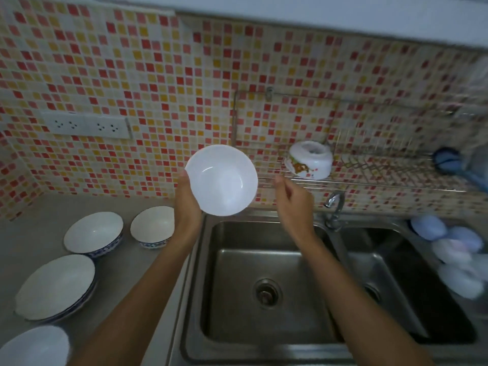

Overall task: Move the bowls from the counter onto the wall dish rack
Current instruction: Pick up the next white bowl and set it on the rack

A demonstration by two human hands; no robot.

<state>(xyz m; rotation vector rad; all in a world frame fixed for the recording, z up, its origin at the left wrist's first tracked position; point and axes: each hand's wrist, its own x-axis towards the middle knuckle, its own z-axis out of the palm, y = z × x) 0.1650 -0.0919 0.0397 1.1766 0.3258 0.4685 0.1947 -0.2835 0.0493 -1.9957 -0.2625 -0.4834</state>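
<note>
My left hand (pixel 188 200) grips a plain white bowl (pixel 223 180) by its left rim and holds it up over the sink's back edge, its inside facing me. My right hand (pixel 293 200) hovers just right of the bowl with loosely curled fingers and holds nothing. The wire wall dish rack (pixel 390 167) hangs on the tiled wall to the right. One patterned bowl (pixel 309 159) lies upside down at the rack's left end. On the counter (pixel 39 233) to the left stand two blue-rimmed bowls (pixel 93 233) (pixel 153 226), a stack of wide bowls (pixel 56 286) and another white bowl (pixel 34 346).
A double steel sink (pixel 264 281) lies below my arms, with a tap (pixel 335 207) between the basins. Blurred pale blue and white items (pixel 449 249) sit at the right. A blue object (pixel 446 159) hangs at the rack's right end. A socket strip (pixel 87 125) is on the wall.
</note>
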